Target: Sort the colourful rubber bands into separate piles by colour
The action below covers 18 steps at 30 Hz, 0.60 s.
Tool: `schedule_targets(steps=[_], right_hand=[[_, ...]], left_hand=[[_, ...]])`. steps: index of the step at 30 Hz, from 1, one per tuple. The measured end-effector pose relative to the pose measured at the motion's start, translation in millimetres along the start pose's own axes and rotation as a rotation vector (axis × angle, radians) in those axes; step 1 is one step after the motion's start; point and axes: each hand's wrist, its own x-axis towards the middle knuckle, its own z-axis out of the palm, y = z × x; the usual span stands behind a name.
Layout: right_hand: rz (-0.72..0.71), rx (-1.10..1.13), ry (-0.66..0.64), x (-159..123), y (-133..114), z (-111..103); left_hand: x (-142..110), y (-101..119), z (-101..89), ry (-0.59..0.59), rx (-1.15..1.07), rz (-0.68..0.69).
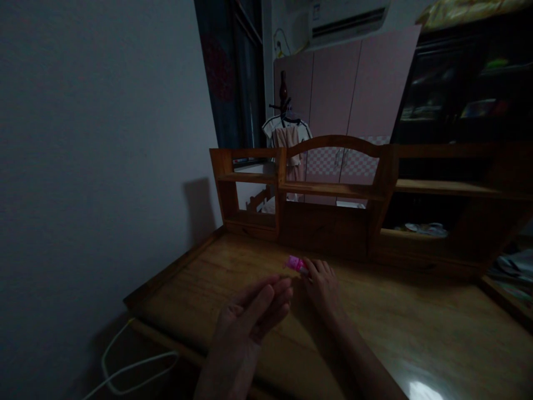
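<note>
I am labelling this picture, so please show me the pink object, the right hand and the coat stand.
Pink object (295, 263): head view, on its bright pink part.
Right hand (323, 283): head view, back of the hand.
Coat stand (283, 91): head view, upper post.

Tabletop (395, 311): wood, grain visible, smooth, varnish-like gloss — throws back bright glare at one spot. Shelf unit (325, 228): wood too, darker, duller sheen. Small pink object (295, 263): looks plastic, smooth. Wall (104, 139): matt, smooth. Wardrobe doors (333, 89): smooth, low sheen — panel material unclear in this light. Hanging shirt (270, 128): soft cloth. Air conditioner (343, 21): smooth, plastic-looking casing.
</note>
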Motion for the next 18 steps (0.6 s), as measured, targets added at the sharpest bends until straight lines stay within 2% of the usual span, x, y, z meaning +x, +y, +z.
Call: schedule_targets(steps=[6,9,11,13,15,18], right_hand=[[-0.005,-0.001,0.0,0,0,-2],[-0.003,0.007,-0.007,0,1,0],[-0.006,0.019,-0.008,0,1,0],[-0.009,0.03,-0.008,0,0,0],[-0.009,0.034,-0.008,-1,-1,0],[-0.012,0.029,-0.003,-1,-3,1]], left_hand=[[-6,5,5.0,-0.053,-0.009,0.015],[-4,3,8.6,-0.041,0.004,0.022],[-3,-3,3.1,-0.004,0.03,0.064],[-4,-11,-13.8,0.073,0.096,0.129],[-10,-18,-41.2,0.179,0.218,0.179],[-28,-22,-85.0,0.329,0.474,0.169]])
